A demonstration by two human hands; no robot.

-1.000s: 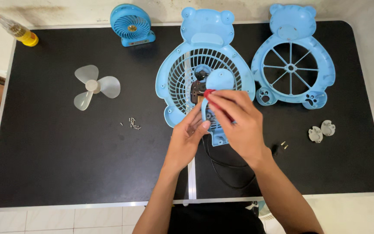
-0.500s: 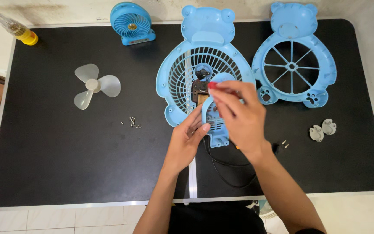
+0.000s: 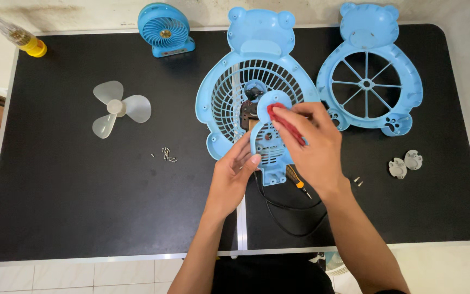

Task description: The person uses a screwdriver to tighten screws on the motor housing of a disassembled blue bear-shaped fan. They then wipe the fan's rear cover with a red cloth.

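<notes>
right hand shifted, screwdriver over motor cover

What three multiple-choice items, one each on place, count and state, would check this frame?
1. Where does the white fan blade lie?
A. left of the bear grille
B. beside the cable
C. on the spoked cover

2. How many lobes does the blade have?
A. two
B. three
C. five

3. What does the right hand hold?
A. nothing
B. a yellow bottle
C. a red-handled tool

Answers:
1. A: it rests alone on the black table, well left of the grille.
2. B: three lobes spread from its hub.
3. C: the fingers close on the red handle over the blue motor cover, which the left hand touches.
</notes>
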